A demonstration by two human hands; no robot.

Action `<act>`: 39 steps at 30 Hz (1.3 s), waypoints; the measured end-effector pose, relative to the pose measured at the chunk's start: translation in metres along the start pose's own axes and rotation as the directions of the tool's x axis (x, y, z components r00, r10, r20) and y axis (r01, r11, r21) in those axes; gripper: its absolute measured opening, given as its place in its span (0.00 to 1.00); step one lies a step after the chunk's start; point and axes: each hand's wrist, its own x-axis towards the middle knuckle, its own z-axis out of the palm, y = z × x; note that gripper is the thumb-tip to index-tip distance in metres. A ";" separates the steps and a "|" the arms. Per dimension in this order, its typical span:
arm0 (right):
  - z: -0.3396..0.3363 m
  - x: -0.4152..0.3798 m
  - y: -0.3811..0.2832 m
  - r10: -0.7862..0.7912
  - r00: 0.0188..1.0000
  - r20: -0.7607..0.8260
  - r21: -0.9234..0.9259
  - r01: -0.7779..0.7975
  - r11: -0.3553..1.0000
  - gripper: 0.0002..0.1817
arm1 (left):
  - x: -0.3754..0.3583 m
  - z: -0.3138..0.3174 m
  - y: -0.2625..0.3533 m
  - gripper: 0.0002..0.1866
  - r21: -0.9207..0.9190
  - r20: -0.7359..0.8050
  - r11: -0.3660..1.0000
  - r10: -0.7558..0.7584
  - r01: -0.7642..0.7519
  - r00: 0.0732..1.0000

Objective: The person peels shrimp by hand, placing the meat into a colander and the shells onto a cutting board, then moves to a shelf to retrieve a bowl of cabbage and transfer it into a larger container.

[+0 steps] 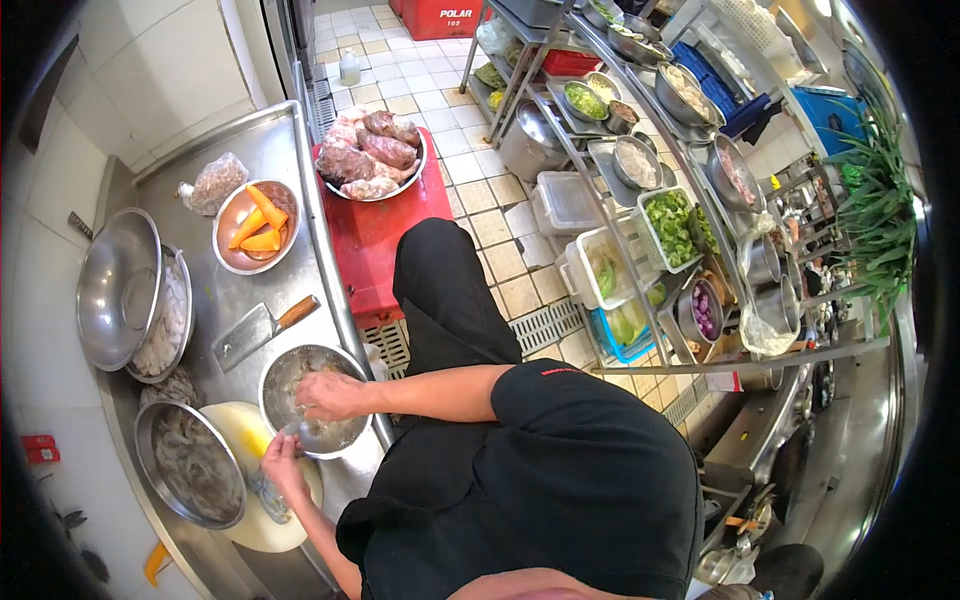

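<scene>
My right hand (pixel 335 395) reaches into a steel bowl (pixel 350 440) with pale, wet contents. Its fingers are bunched together, and what they hold is hidden. At the bowl's near rim my left hand (pixel 284 464) pinches a small greyish shrimp (pixel 292 429). Below that hand lies a round whitish cutting board (pixel 265 537), with a few grey shrimp (pixel 270 498) on it. Partly over the board's left edge stands a steel bowl of raw shrimp (pixel 195 465). A cleaver (pixel 255 330) with a wooden handle lies flat on the steel counter beyond the right-hand bowl.
Farther along the counter (pixel 190 270) are a bowl of peeled carrots (pixel 262 235) and a knotted plastic bag (pixel 215 185). Stacked bowls (pixel 120 290) stand against the wall. A basin of raw meat (pixel 375 155) sits on a red cooler (pixel 370 240). Shelves (pixel 620 150) of ingredients are at right.
</scene>
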 end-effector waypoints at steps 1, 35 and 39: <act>0.001 0.000 -0.003 0.026 0.999 0.045 -0.004 -0.026 1.000 0.12 | -0.002 0.006 0.001 0.11 0.020 0.048 0.999 -0.028 0.027 0.998; 0.019 -0.007 -0.006 0.375 0.923 0.084 -0.011 -0.376 0.927 0.08 | -0.011 0.055 -0.025 0.11 0.265 -0.036 0.961 0.085 -0.073 0.996; 0.007 0.000 -0.015 0.571 0.756 0.322 0.431 -0.653 0.622 0.11 | -0.001 0.062 -0.040 0.12 0.160 -0.222 0.974 0.193 -0.160 0.956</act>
